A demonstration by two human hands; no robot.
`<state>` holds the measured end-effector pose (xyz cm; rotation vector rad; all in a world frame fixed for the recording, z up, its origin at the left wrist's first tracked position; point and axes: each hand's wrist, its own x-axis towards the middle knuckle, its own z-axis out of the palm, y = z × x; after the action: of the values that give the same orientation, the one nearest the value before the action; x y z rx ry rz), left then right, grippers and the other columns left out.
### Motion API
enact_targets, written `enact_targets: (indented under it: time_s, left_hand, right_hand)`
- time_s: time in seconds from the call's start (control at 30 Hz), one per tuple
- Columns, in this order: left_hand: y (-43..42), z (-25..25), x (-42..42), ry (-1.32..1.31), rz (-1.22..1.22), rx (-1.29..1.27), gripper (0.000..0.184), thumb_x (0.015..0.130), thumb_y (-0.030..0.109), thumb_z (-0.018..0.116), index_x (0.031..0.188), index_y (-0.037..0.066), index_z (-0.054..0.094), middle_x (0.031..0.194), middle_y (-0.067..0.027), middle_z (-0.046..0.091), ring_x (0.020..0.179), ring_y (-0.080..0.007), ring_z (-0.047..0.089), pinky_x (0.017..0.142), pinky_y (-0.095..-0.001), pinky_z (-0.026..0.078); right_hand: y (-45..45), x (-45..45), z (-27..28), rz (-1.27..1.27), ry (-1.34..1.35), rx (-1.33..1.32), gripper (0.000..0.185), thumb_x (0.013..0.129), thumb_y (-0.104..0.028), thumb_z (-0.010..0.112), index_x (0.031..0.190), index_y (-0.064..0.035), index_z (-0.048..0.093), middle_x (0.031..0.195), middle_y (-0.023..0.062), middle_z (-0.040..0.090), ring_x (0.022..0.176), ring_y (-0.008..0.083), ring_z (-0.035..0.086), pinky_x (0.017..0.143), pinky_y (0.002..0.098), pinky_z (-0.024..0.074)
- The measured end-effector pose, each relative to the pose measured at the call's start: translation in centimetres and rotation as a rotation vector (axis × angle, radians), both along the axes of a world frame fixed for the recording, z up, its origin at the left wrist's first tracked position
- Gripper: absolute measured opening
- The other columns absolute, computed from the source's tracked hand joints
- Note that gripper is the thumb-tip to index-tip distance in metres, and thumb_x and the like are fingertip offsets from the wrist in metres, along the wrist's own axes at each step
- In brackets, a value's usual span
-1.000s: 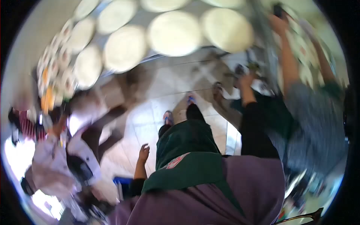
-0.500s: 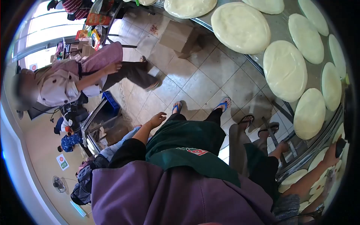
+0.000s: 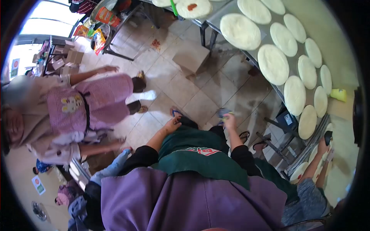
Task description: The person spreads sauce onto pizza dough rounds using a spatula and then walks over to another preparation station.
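My left hand [image 3: 172, 125] hangs in front of the green apron [image 3: 192, 144], its fingers loosely bent and holding nothing. To its right, my right hand [image 3: 230, 122] is closed on a small grey and yellow-green object [image 3: 224, 112], too blurred to name. Neither hand touches the table. Several flat, pale dough rounds [image 3: 273, 64] lie on the long metal table [image 3: 266, 34] at the upper right. A round at the top [image 3: 192, 8] bears a red-orange patch of sauce.
A co-worker in a pink apron [image 3: 104, 100] stands at the left with arms out. On the tiled floor is a cardboard box [image 3: 190, 57]. Another person's hand [image 3: 323, 146] holds something dark over rounds at the right. A yellow item [image 3: 338, 94] lies by the table's far edge.
My right hand has come into clear view with the small object. My left hand has moved slightly right. The co-worker at the left has turned, arms spread; the view has shifted.
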<state>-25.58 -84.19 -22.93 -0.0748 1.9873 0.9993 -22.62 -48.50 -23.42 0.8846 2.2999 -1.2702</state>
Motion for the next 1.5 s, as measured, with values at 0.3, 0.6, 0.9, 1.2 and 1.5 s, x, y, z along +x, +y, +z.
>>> enact_targets:
  time_s: [0.3,0.6,0.9,1.2,1.5]
  left_hand:
    - [-12.7,5.5,-14.3,0.479,-0.106,0.056,0.078,0.070,0.018,0.071,0.136,0.018,0.030,0.127,-0.0280,0.036,0.117,-0.0442,0.038,0.098,-0.0445,0.036]
    - [-21.5,5.5,-24.6,0.544,0.192,0.165,0.068,0.074,0.006,0.064,0.134,0.016,0.034,0.116,-0.0172,0.050,0.105,-0.0264,0.050,0.090,-0.0355,0.042]
    - [-22.2,1.7,-35.6,0.192,0.282,0.376,0.056,0.080,0.013,0.064,0.131,0.014,0.040,0.119,-0.0147,0.050,0.104,-0.0251,0.052,0.087,-0.0346,0.045]
    - [-23.2,-7.1,-44.9,0.488,0.271,-0.009,0.014,0.077,0.009,0.061,0.090,0.002,0.059,0.083,-0.0172,0.063,0.079,-0.0326,0.061,0.071,-0.0373,0.049]
    - [-23.5,-12.3,-49.5,0.384,0.086,-0.168,0.014,0.078,0.018,0.061,0.089,0.010,0.061,0.093,-0.0107,0.061,0.094,-0.0317,0.057,0.078,-0.0428,0.045]
  right_hand:
    - [-29.0,-15.9,6.2,0.855,0.377,-0.001,0.036,0.075,-0.003,0.053,0.110,-0.0108,0.055,0.100,0.0210,0.058,0.090,0.0381,0.058,0.076,0.0436,0.0466]
    - [-36.2,-27.6,8.2,0.730,0.431,-0.049,0.038,0.080,-0.006,0.049,0.118,-0.0100,0.045,0.091,0.0216,0.062,0.085,0.0393,0.060,0.074,0.0440,0.0478]
    - [-36.3,-39.3,2.3,0.418,0.246,-0.482,0.023,0.083,-0.007,0.056,0.104,0.0015,0.054,0.093,0.0115,0.062,0.085,0.0177,0.060,0.075,0.0295,0.0467]
    - [-36.4,-48.9,-4.5,0.542,0.191,-0.169,0.015,0.081,-0.007,0.053,0.096,-0.0058,0.056,0.099,0.0180,0.058,0.091,0.0356,0.056,0.078,0.0401,0.0455]
    - [-35.4,-53.8,-10.6,0.725,0.166,0.016,0.016,0.081,-0.008,0.053,0.095,-0.0038,0.053,0.097,0.0151,0.058,0.093,0.0342,0.056,0.079,0.0424,0.0454]
